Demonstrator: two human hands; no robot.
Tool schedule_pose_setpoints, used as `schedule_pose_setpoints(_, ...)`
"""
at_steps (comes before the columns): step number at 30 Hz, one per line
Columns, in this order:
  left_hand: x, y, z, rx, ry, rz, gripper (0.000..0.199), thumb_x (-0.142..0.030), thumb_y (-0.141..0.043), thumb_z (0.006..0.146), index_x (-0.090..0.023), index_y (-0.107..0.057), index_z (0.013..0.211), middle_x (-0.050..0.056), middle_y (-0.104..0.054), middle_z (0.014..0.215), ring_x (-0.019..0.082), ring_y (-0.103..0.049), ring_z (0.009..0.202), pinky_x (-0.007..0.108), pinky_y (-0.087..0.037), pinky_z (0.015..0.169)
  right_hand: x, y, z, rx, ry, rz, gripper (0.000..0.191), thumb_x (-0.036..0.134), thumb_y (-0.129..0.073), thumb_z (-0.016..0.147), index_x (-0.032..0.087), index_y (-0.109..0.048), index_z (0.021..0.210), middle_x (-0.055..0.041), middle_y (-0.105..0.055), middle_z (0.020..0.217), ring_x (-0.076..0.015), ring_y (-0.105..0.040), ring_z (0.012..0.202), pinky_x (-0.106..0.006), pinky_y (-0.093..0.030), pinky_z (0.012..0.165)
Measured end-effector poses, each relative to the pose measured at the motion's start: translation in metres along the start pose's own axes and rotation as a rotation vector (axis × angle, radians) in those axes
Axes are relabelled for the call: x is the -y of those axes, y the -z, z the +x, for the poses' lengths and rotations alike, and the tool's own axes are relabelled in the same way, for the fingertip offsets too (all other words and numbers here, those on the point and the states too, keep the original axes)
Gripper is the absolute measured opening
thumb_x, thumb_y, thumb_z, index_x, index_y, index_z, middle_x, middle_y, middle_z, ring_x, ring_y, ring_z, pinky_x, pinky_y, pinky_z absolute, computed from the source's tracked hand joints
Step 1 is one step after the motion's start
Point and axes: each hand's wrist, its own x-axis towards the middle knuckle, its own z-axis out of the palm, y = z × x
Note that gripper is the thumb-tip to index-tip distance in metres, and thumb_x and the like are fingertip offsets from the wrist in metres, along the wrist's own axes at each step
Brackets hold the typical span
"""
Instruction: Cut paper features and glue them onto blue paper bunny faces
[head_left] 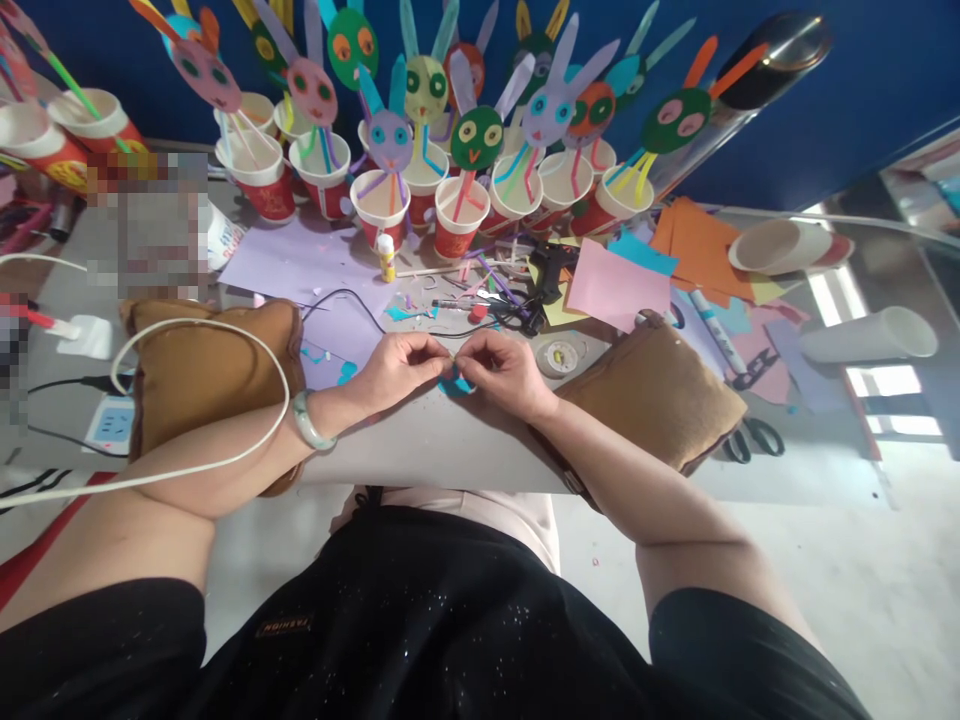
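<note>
My left hand (401, 372) and my right hand (510, 375) meet fingertip to fingertip just above the table's front part, both closed in a pinch. A small piece of blue paper (456, 385) shows under the fingers of my right hand. Something tiny sits between the fingertips, too small to make out. Both forearms rest on brown cushions, the left cushion (214, 375) and the right cushion (660, 390). Close by my right hand lies a small round clear container (561, 356).
Rabbit-faced paper figures (480, 138) stand in red-and-white paper cups (460, 220) along the back. A glue stick (386, 258), a black glue gun (555, 272), pink paper (621, 285), orange paper (697, 245) and scissors (754, 440) lie about. A white cable (281, 400) crosses my left arm.
</note>
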Motion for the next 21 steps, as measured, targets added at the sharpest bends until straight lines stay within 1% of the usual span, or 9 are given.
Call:
schedule_pose_setpoints(5, -0.002, -0.001, -0.001, -0.005, -0.014, 0.034, 0.013, -0.028, -0.071, 0.077, -0.015, -0.073, 0.077, 0.000, -0.071, 0.070, 0.010, -0.059, 0.063, 0.022, -0.048, 0.063, 0.000, 0.000, 0.000, 0.008, -0.002, 0.013, 0.013, 0.026, -0.062, 0.086, 0.018, -0.065, 0.077, -0.0004, -0.069, 0.068, -0.0099, -0.056, 0.059, -0.022, -0.044, 0.055)
schedule_pose_setpoints(12, -0.007, 0.000, -0.001, -0.010, -0.027, 0.097, 0.013, -0.027, -0.069, 0.079, -0.015, -0.071, 0.077, 0.001, -0.072, 0.070, 0.011, -0.060, 0.064, 0.023, -0.048, 0.062, -0.002, 0.007, 0.002, 0.045, -0.087, 0.115, 0.019, 0.034, -0.065, 0.089, 0.017, -0.065, 0.081, -0.0012, -0.069, 0.068, -0.0114, -0.058, 0.057, -0.024, -0.046, 0.054)
schedule_pose_setpoints(15, -0.006, 0.001, -0.002, -0.026, -0.074, 0.187, 0.012, -0.025, -0.067, 0.081, -0.014, -0.071, 0.078, 0.001, -0.071, 0.071, 0.011, -0.060, 0.064, 0.022, -0.047, 0.062, 0.000, 0.015, 0.003, 0.079, -0.075, 0.077, 0.019, 0.033, -0.066, 0.089, 0.017, -0.067, 0.079, -0.0003, -0.068, 0.067, -0.0098, -0.053, 0.056, -0.023, -0.042, 0.054)
schedule_pose_setpoints(16, -0.004, 0.001, -0.002, -0.033, -0.112, 0.240, 0.011, -0.024, -0.066, 0.082, -0.014, -0.072, 0.079, 0.001, -0.071, 0.071, 0.011, -0.060, 0.064, 0.022, -0.046, 0.062, 0.002, 0.019, 0.003, 0.101, -0.072, 0.055, 0.019, 0.033, -0.066, 0.088, 0.016, -0.068, 0.078, 0.0004, -0.067, 0.065, -0.0089, -0.050, 0.055, -0.023, -0.040, 0.053)
schedule_pose_setpoints(18, -0.002, 0.003, -0.004, -0.035, -0.243, 0.390, 0.011, -0.022, -0.066, 0.085, -0.014, -0.071, 0.079, 0.001, -0.070, 0.072, 0.011, -0.060, 0.066, 0.022, -0.045, 0.063, 0.004, 0.025, 0.003, 0.157, -0.086, 0.022, 0.020, 0.034, -0.068, 0.087, 0.016, -0.069, 0.076, 0.0015, -0.063, 0.063, -0.0080, -0.045, 0.054, -0.023, -0.036, 0.052)
schedule_pose_setpoints(21, -0.003, 0.008, -0.007, 0.016, -0.538, 0.709, 0.015, -0.021, -0.061, 0.092, -0.015, -0.071, 0.084, 0.003, -0.071, 0.080, 0.012, -0.063, 0.071, 0.024, -0.045, 0.065, 0.007, 0.030, 0.001, 0.271, -0.165, 0.008, 0.026, 0.040, -0.069, 0.085, 0.015, -0.070, 0.077, 0.0002, -0.062, 0.065, -0.0094, -0.047, 0.058, -0.024, -0.037, 0.055)
